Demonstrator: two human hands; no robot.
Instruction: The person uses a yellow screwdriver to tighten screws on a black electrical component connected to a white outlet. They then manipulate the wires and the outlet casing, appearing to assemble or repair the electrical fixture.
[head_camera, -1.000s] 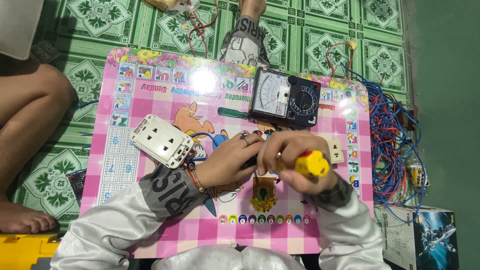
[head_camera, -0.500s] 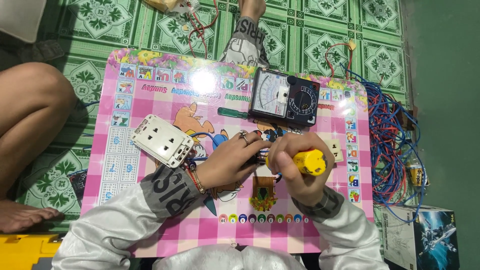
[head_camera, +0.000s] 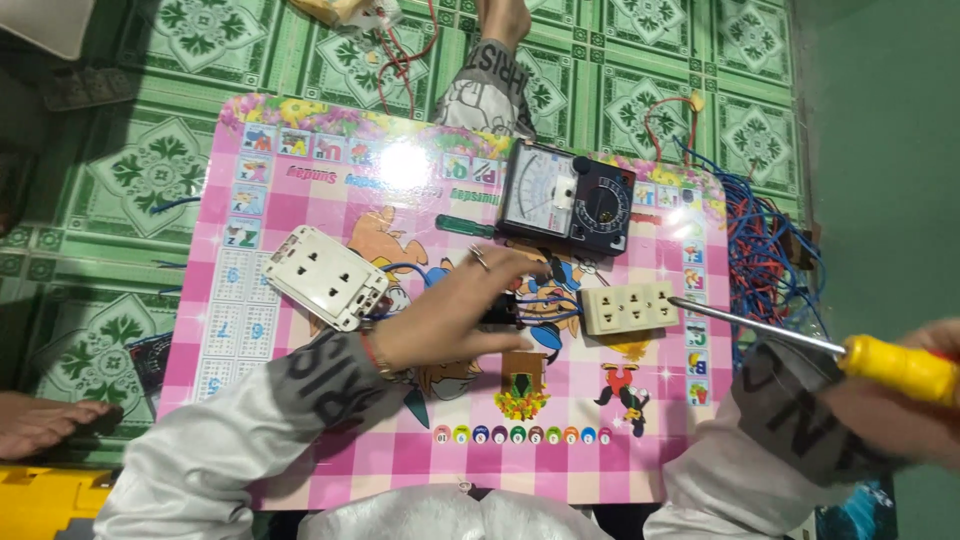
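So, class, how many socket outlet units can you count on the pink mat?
2. A white socket plate lies left, beside the left hand. A cream socket strip lies right, at the tip of the screwdriver in the right hand. Hands may hide others.

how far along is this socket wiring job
Looks midway. Done: blue wires already run into the white socket and the beige socket strip. In hand: the left hand pins a small black part with wires on it; the right hand holds a yellow-handled screwdriver off to the side. Left: loose blue wires lie unconnected.
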